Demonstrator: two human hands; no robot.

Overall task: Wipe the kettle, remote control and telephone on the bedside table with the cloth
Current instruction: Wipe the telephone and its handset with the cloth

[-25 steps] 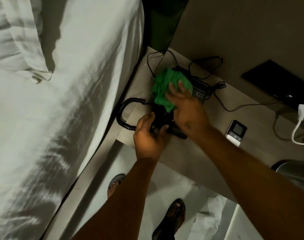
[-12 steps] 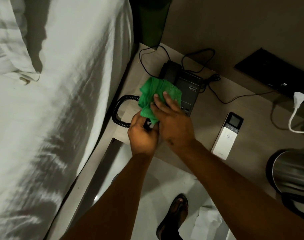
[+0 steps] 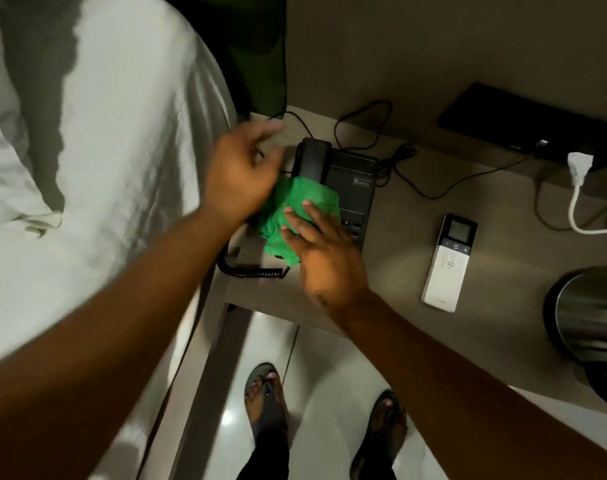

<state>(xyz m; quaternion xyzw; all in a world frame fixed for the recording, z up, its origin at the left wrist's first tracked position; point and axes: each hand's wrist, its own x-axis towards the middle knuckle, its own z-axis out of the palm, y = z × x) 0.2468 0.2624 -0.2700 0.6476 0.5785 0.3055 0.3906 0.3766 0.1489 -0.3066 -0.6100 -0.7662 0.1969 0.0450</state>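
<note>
**Left hand lets go of the telephone; the cloth stays pressed on it**

The bed (image 3: 87, 168) lies off to the left of both hands, and the desk (image 3: 416, 271) spreads out under them and away to the right. The kettle (image 3: 593, 317) sits far right of the right hand, at the desk's edge, partly cut off by the frame.

The telephone (image 3: 350, 181) lies under the right hand, its receiver back in its cradle. A second ago the left hand gripped the receiver's near end; now the left hand (image 3: 239, 174) has lifted away to the left, fingers loosely spread, blurred, holding nothing. The right hand (image 3: 319, 251) lies flat, pressing the green cloth (image 3: 295, 209) onto the telephone's near left part.

The remote control (image 3: 449, 261) lies just right of the right hand, untouched. The telephone wipe looks close to finished, I judge, with remote and kettle possibly next.
</note>
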